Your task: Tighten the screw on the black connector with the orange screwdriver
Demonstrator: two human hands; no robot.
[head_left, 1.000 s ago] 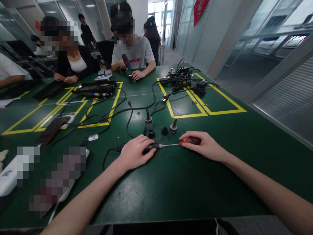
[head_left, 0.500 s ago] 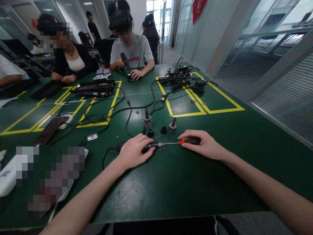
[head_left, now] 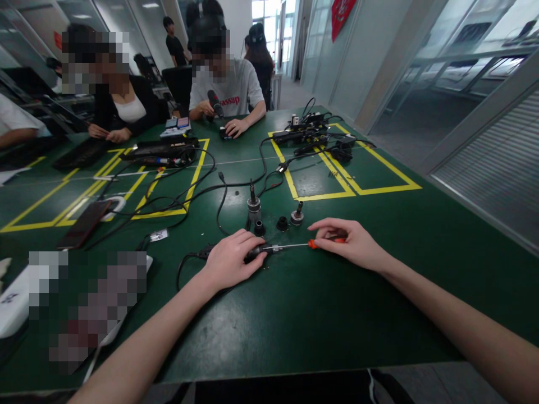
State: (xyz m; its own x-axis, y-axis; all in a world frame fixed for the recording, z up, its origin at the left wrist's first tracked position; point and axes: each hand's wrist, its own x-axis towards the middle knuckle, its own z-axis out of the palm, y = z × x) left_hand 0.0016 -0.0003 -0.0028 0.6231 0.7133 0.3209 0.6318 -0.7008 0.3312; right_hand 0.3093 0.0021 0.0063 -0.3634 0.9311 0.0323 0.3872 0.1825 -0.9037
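Observation:
My left hand [head_left: 231, 260] presses down on a small black cabled part [head_left: 256, 253] lying on the green table [head_left: 295, 314]. My right hand [head_left: 351, 243] grips the red and black handle of a screwdriver [head_left: 295, 246]. Its thin shaft points left and its tip meets the black part under my left fingers. Just beyond the hands stand a metal connector with a pin [head_left: 253, 205], a black ring [head_left: 259, 228], a black cap [head_left: 282, 224] and a smaller metal fitting [head_left: 297, 214].
Black cables [head_left: 189, 193] loop across yellow-taped rectangles [head_left: 337, 179]. A dark phone [head_left: 84, 223] lies at the left, a cluster of adapters [head_left: 314, 134] at the far right. Two people sit across the table, one holding a black tool [head_left: 217, 105].
My right hand's fingers have shifted on the screwdriver handle, lifting and turning slightly. The left hand stays pressed on the black part. The view has tilted a little.

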